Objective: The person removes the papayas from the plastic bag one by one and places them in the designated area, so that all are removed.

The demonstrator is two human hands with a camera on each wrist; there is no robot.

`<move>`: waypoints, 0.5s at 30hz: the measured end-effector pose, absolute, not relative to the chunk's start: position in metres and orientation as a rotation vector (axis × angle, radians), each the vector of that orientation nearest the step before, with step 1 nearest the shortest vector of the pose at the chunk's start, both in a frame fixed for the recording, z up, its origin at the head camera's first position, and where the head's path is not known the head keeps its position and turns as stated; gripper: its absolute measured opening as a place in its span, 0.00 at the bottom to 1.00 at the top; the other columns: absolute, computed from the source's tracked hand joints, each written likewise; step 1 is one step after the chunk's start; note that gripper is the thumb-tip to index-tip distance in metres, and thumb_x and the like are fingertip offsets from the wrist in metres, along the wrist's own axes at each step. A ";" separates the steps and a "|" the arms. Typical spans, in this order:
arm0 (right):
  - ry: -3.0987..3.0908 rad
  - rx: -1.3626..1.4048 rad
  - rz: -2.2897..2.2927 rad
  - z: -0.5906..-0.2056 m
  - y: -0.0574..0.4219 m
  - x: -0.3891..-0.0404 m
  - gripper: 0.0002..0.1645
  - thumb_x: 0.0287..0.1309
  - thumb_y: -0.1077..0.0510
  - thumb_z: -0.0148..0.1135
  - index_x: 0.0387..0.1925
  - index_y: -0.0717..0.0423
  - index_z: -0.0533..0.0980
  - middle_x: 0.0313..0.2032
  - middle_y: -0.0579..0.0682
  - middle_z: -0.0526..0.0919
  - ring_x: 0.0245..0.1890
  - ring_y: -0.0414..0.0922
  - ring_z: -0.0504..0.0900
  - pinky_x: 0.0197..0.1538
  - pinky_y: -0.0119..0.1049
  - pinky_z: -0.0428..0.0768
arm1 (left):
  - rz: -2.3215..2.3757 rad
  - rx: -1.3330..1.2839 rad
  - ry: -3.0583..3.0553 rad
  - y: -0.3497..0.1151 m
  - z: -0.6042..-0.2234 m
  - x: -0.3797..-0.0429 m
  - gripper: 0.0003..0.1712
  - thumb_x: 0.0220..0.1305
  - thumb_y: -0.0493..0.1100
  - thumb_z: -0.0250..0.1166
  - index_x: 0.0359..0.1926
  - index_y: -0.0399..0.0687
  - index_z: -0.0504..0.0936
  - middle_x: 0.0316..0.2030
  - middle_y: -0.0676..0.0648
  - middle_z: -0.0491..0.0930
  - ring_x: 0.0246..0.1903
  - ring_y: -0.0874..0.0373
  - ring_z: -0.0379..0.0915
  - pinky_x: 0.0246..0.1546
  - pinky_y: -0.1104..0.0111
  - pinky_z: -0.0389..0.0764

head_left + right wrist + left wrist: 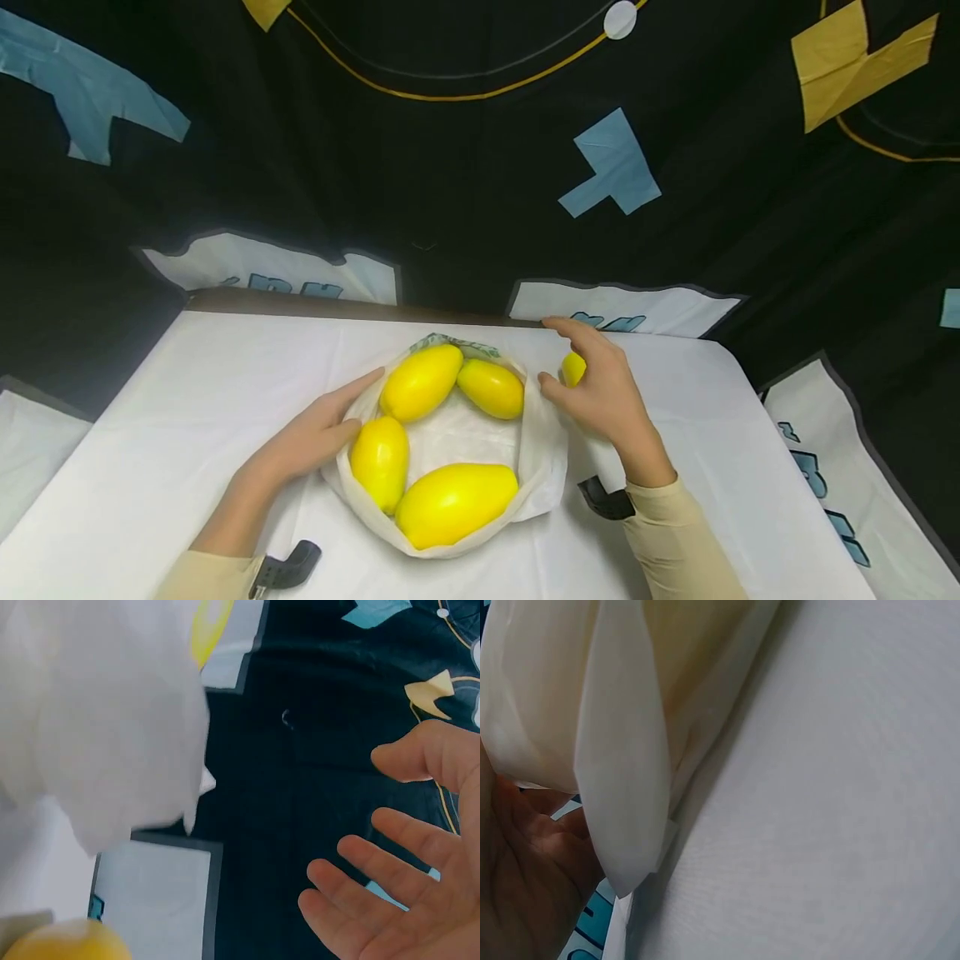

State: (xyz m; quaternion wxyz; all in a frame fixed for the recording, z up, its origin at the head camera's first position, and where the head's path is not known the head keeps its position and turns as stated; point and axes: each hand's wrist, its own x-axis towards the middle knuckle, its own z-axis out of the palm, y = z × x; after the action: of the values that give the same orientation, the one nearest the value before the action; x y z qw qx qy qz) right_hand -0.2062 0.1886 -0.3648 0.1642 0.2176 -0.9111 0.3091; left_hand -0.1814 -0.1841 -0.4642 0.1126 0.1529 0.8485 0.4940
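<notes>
A white cloth bag (550, 467) with a folded-down rim stands wide open on the table. Inside it lie several smooth yellow mangoes, among them a large mango (457, 502) nearest me and a small mango (491, 388) at the back right. My left hand (318, 429) rests against the bag's left side, fingers stretched along the rim; the left wrist view shows its palm under the bag's side (622, 750). My right hand (603, 387), fingers spread and holding nothing, hovers beside the bag's right rim. Partly hidden behind it is another yellow fruit (573, 368).
A white cloth (712, 467) covers the table (247, 358). Its back edge meets a dark patterned curtain (450, 208) with blue and gold patches. Black wrist mounts (288, 568) sit on both forearms.
</notes>
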 end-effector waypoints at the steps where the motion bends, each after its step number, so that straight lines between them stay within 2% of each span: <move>1: -2.602 0.629 0.882 -0.365 0.185 -0.207 0.38 0.45 0.57 0.70 0.62 0.46 0.73 0.59 0.41 0.76 0.55 0.47 0.75 0.56 0.49 0.77 | 1.448 0.447 2.493 -0.185 -0.465 -0.181 0.40 0.65 0.35 0.53 0.75 0.66 0.55 0.73 0.56 0.57 0.73 0.51 0.47 0.68 0.44 0.55; 9: -2.629 0.715 0.921 -0.370 0.163 -0.214 0.37 0.42 0.56 0.69 0.60 0.47 0.74 0.59 0.40 0.76 0.56 0.44 0.75 0.55 0.45 0.78 | 1.458 0.449 2.494 -0.185 -0.466 -0.180 0.40 0.65 0.35 0.53 0.75 0.65 0.55 0.73 0.55 0.57 0.73 0.50 0.47 0.68 0.43 0.54; 15: -2.671 0.794 0.925 -0.380 0.149 -0.217 0.36 0.44 0.55 0.71 0.60 0.48 0.75 0.60 0.40 0.75 0.60 0.40 0.72 0.57 0.43 0.77 | 1.465 0.441 2.486 -0.184 -0.466 -0.180 0.40 0.65 0.35 0.52 0.75 0.65 0.55 0.73 0.55 0.56 0.73 0.49 0.46 0.68 0.43 0.53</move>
State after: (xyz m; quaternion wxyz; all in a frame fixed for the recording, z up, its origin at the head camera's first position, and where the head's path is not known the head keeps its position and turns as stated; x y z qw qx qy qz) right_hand -0.2175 0.1494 -0.3796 0.1027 0.2689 -0.9049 0.3134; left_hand -0.1796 -0.1836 -0.4658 0.1110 0.1502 0.8465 0.4986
